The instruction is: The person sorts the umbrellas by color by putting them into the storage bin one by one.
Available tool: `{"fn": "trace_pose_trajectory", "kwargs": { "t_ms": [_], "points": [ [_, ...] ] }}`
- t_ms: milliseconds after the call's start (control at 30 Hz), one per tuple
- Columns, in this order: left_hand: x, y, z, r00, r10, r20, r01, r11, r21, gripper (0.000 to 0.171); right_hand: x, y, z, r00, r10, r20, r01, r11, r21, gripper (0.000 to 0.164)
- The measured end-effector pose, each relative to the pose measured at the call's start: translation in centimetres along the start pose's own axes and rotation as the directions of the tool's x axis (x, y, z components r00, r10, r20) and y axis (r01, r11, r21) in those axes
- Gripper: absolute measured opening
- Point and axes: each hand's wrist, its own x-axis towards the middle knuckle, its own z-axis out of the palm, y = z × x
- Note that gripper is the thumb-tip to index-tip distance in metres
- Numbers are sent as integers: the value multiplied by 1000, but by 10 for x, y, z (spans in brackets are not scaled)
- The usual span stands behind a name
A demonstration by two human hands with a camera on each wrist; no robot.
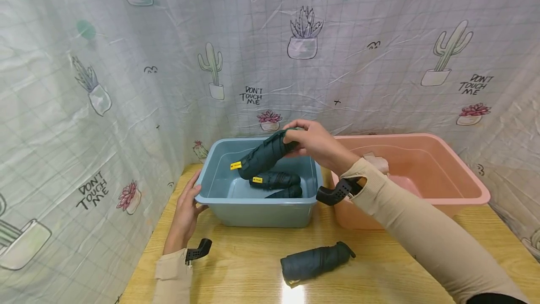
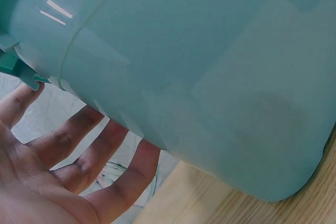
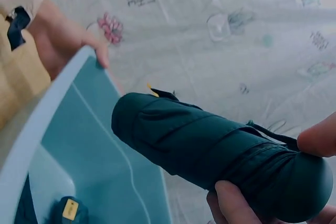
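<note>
My right hand [image 1: 310, 140] pinches a dark green folded umbrella [image 1: 266, 156] by one end, thumb and fingers around it. The umbrella slants over the blue plastic tub [image 1: 261, 200], its yellow tag [image 1: 236, 165] hanging at the lower end. Inside the tub lie another dark folded umbrella [image 1: 276, 180] with a yellow tag and a further dark one [image 1: 288, 192], partly hidden by the front wall. At the tub's left front corner, my left hand [image 1: 185, 210] holds the rim and side. In the left wrist view its spread, bent fingers [image 2: 139, 171] meet the outer wall.
A pink tub [image 1: 457, 172] stands right of the blue one, a pale crumpled item [image 1: 377, 162] inside it. Another dark folded umbrella [image 1: 314, 262] lies on the wooden table [image 1: 236, 266] in front. A cactus-printed curtain [image 1: 363, 79] hangs close behind the tubs.
</note>
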Motion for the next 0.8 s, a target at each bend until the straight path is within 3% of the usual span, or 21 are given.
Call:
{"fn": "trace_pose_trajectory", "kwargs": {
  "t_ms": [400,800],
  "points": [
    [3,2,1,1000,15,18,-15,1000,-2,54,40,15,0,996,41,-76,-37,998,49,10],
    [1,1,-1,1000,1,3,-1,1000,-5,52,71,39,13,986,123,-110,-118,992,46,8]
  ]
}}
